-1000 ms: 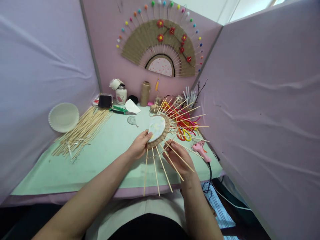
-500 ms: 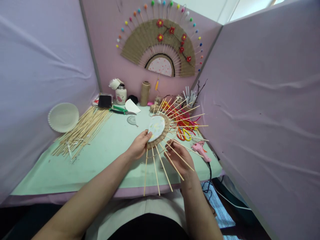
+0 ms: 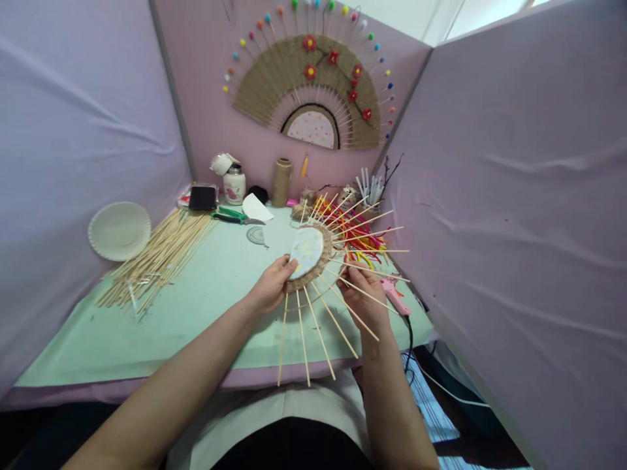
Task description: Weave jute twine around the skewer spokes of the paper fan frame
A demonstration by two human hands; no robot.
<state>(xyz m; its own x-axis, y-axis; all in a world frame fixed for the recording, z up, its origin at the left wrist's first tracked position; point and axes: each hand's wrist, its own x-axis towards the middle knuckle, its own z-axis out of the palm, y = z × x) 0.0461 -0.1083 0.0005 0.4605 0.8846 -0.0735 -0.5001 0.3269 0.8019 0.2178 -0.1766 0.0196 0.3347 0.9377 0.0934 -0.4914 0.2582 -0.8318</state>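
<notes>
My left hand (image 3: pixel 274 282) is closed on the flat edge of a half-round fan frame (image 3: pixel 307 251), thumb on its pale patterned face. Brown twine is wound round the curved rim (image 3: pixel 327 254) of the frame. Thin wooden sticks (image 3: pixel 319 333) spread out from that rim like rays. A loose strand of twine (image 3: pixel 318 299) curves across the lower sticks towards my right hand (image 3: pixel 363 290). The right fingers are pinched together on the strand among the right-hand sticks, partly hidden behind them.
Behind the frame lie colourful pipe cleaners (image 3: pixel 360 225). A pink glue gun (image 3: pixel 396 297) is at the right. Leftward are a bundle of sticks (image 3: pixel 157 261), a white plate (image 3: pixel 120 230) and green-handled pruning shears (image 3: pixel 238 217). A finished fan (image 3: pixel 274 72) hangs on the back wall.
My right hand has moved right and slightly up along the sticks, its fingers going from loosely curled to pinched. The left hand keeps its hold on the frame.
</notes>
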